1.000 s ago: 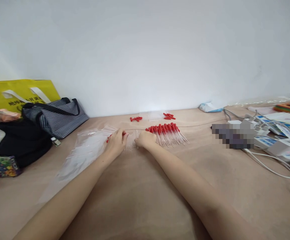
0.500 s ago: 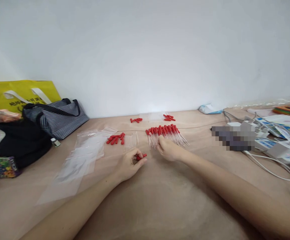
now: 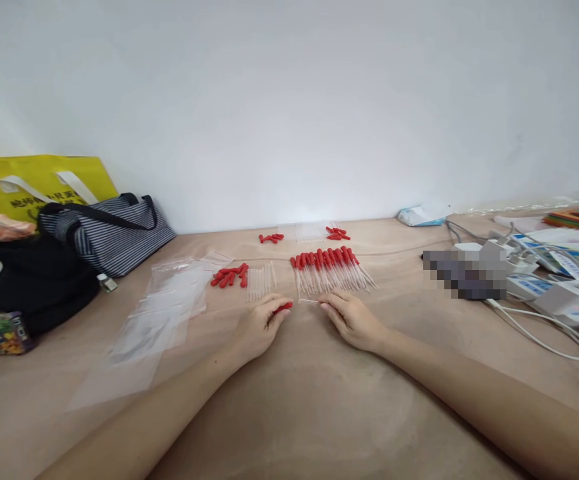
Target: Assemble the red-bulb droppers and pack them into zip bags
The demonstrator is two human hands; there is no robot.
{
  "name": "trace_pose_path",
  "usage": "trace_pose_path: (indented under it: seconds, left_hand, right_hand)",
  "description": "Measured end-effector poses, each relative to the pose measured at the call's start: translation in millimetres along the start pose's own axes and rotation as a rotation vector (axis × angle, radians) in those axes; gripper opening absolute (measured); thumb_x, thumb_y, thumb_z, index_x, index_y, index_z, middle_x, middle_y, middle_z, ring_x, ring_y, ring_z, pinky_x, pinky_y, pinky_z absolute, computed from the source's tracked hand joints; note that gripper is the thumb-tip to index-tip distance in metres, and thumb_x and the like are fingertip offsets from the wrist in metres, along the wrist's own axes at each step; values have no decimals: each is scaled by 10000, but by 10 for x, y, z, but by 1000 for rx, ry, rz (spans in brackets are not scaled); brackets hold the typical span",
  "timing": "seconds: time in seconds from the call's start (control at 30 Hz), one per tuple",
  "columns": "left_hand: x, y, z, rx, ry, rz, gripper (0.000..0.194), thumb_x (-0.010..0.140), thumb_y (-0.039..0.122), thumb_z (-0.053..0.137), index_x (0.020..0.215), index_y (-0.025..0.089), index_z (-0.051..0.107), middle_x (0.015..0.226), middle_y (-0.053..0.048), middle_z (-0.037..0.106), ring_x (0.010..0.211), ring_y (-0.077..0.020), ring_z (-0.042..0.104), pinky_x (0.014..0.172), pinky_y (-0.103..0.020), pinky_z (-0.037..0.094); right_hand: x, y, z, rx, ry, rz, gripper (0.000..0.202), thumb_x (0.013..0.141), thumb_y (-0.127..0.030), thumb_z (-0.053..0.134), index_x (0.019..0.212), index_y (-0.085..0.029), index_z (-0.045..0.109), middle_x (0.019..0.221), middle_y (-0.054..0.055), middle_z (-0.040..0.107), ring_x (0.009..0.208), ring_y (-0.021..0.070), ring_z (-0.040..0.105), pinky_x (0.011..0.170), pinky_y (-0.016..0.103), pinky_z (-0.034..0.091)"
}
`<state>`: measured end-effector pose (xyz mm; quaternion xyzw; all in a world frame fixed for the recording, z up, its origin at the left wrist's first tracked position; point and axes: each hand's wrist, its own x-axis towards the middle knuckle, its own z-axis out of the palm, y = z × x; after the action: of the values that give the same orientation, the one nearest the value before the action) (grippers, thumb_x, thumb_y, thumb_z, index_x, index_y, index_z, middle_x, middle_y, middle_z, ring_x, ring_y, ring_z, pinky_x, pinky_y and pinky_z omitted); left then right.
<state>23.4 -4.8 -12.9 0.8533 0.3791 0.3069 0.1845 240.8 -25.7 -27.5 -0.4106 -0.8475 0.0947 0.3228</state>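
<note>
Near the middle of the surface (image 3: 319,413), the left hand (image 3: 259,328) pinches a red cap (image 3: 284,307) and the right hand (image 3: 353,321) grips a thin tube (image 3: 309,301) level, probably so their ends face. Toward the far edge, loose tubes (image 3: 262,283) lie beside piled caps (image 3: 229,275), likely for easy picking. The held cap is bright red, partly hidden; the held tube is pale, straight and slender.
</note>
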Motion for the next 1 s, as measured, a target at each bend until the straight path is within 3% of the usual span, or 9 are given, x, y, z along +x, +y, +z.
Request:
trace_pose_path:
  seconds: [0.3, 0.53, 0.83, 1.0]
  left_hand:
    - [-2, 64, 27, -21, -16, 23, 183, 824, 185, 442, 940, 171, 583, 902, -41, 603, 839, -149, 554, 762, -269, 433]
    - [3, 85, 58, -41, -6, 2, 170, 823, 235, 452, 883, 168, 596, 783, -23, 607, 711, -131, 553, 668, -242, 435]
    - [-6, 135, 24, 58, -96, 6, 171, 812, 249, 455, 796, 163, 603, 698, -13, 575, 631, -123, 516, 604, -231, 404]
    - [-15, 172, 4, 68, -159, 46, 168, 814, 247, 450, 785, 170, 597, 724, -17, 585, 651, -126, 526, 635, -237, 406]
  right_hand:
    - [3, 2, 46, -46, -62, -14, 248, 875, -232, 321, 1012, -160, 515, 866, 71, 552, 786, 155, 524, 692, 275, 425]
    - [-16, -26, 23, -92, -75, -30, 281, 876, -261, 328, 1028, -188, 552, 800, 48, 576, 714, 138, 532, 632, 239, 394]
    - [9, -66, -66, -346, -126, -184, 259, 867, -229, 346, 954, -190, 586, 746, 23, 611, 604, 115, 505, 578, 265, 268]
    - [10, -16, -80, -514, -115, -323, 298, 823, -106, 326, 963, -156, 584, 674, 26, 593, 511, 106, 415, 574, 295, 212]
